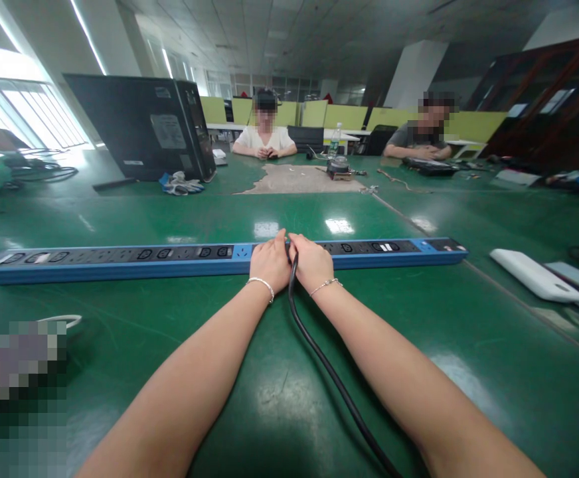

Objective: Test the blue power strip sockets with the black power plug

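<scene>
A long blue power strip [120, 269] with black socket panels lies across the green table in front of me. My left hand [270, 263] is closed over its middle, fingers together and pointing away from me. Right beside it, my right hand [312, 262] grips the end of a black power cable [314, 342] against the strip. The fingertips of both hands meet there, and the cable's plug is hidden between them. From my hands the cable runs down toward the bottom edge, between my forearms.
A white power bank-like box [536, 273] lies at the right. A black computer case [140, 126] stands at the back left, with gloves [180, 184] beside it. Two people sit across the green table [135, 352]. A bottle [336, 139] stands farther back. A blurred-out item lies lower left.
</scene>
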### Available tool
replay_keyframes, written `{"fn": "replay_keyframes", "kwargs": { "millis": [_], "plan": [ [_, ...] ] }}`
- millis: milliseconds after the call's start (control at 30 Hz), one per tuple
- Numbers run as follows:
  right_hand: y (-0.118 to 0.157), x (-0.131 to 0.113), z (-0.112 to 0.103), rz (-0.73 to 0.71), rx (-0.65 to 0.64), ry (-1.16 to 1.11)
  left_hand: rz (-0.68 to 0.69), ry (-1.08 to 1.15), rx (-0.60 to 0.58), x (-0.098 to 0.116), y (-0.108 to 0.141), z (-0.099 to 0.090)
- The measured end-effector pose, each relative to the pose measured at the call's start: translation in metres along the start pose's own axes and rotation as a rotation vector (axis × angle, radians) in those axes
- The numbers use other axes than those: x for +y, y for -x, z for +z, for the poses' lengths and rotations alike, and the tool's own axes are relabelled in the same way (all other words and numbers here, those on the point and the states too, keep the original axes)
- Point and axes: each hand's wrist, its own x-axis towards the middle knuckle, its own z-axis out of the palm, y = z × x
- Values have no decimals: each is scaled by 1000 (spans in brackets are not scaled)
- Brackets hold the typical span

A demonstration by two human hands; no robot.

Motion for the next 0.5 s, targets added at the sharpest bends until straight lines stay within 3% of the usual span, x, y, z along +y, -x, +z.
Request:
{"fn": "replay_keyframes", "kwargs": {
  "millis": [300,500],
  "plan": [
    [16,27,-4,-110,-139,-168,-3,82,16,2,2,1],
    [22,36,8,-120,-81,-205,62,76,5,4,4,-6]
  ]
}}
